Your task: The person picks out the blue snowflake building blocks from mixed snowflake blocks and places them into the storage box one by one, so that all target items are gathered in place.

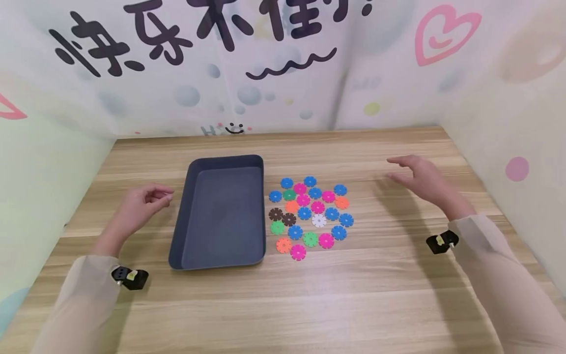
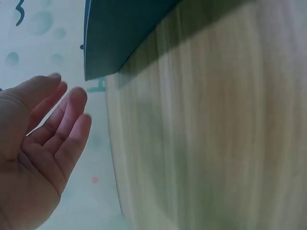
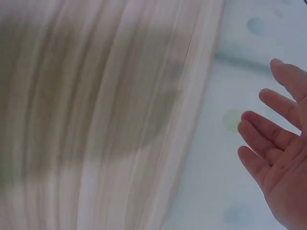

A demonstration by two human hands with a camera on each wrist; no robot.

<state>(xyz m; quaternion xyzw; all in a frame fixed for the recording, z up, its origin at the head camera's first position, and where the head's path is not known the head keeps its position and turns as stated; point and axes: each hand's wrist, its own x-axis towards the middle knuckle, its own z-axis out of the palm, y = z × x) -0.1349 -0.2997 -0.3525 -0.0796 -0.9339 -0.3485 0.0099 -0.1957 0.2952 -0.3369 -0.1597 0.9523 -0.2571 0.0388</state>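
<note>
Hovering both hands, nothing held. Table point(image 1: 353, 305) carries the navy tray point(image 1: 182, 231) centre-left, empty; snowflake discs point(image 1: 309, 216) clustered just right of it. Your left hand point(image 1: 139, 204) loosely curled, right hand point(image 1: 422, 179) fingers spread. Risk, I'd judge: discs overlap, so one pinch may drag neighbours.

Wooden counter point(image 1: 309, 305), walled by printed panels. Dark blue tray point(image 1: 219, 255), rectangular, nothing in it, left of centre. Cluster of flat snowflake discs point(image 1: 309, 216) just right of the tray: blue, pink, orange, green, brown, white. Left hand point(image 1: 139, 206) hovers left of the tray, fingers loosely curled, holding nothing. Right hand point(image 1: 422, 179) hovers right of the discs, fingers extended.
</note>
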